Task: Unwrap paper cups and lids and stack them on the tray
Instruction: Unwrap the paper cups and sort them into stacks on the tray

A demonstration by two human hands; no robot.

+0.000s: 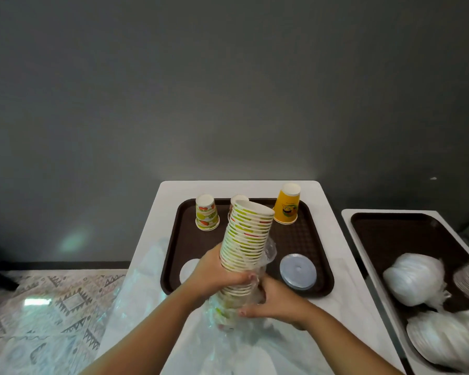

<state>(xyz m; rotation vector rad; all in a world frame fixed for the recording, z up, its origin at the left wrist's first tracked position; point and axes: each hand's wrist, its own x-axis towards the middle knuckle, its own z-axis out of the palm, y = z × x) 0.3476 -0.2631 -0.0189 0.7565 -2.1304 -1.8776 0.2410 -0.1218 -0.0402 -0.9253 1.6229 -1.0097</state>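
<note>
Clear wrap (228,315) blurs the cup stack's (245,239) base, both hands (214,277) (276,301) gripping it.

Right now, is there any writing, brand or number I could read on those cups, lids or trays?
Nothing can be read.
Orange cup: a smiling cartoon face with a small line of print above it, too blurred to read.
Stack of cups in the left hand: fruit patterns only.
Lid and tray: no text.

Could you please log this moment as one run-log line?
step: unwrapping | left hand: grips cup stack | right hand: pulls plastic wrap down | brown tray: three upturned cups, two lids
</note>
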